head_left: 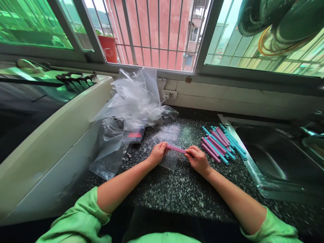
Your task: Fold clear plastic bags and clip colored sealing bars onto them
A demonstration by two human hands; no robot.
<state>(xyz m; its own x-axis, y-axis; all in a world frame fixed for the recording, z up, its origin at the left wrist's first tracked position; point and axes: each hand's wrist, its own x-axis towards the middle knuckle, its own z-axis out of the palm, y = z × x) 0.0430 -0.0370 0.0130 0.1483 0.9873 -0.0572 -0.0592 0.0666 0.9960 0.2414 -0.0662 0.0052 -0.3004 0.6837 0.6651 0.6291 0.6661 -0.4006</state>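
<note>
A pink bag sealing clip (176,149) is held level between my two hands over the counter. My left hand (158,153) pinches its left end, and my right hand (198,160) grips the right end. Below the clip hangs a small clear plastic bag (170,160); whether the clip is closed over its edge I cannot tell. To the right of my right hand lies a pile of pink and blue bag clips (219,141). A large heap of clear plastic bags (136,98) stands beyond my left hand.
The speckled dark counter (177,192) runs between a white appliance side (58,172) at left and a metal sink (275,152) at right. A plugged wall socket (170,96) sits under the barred window. Pans (291,27) hang at upper right.
</note>
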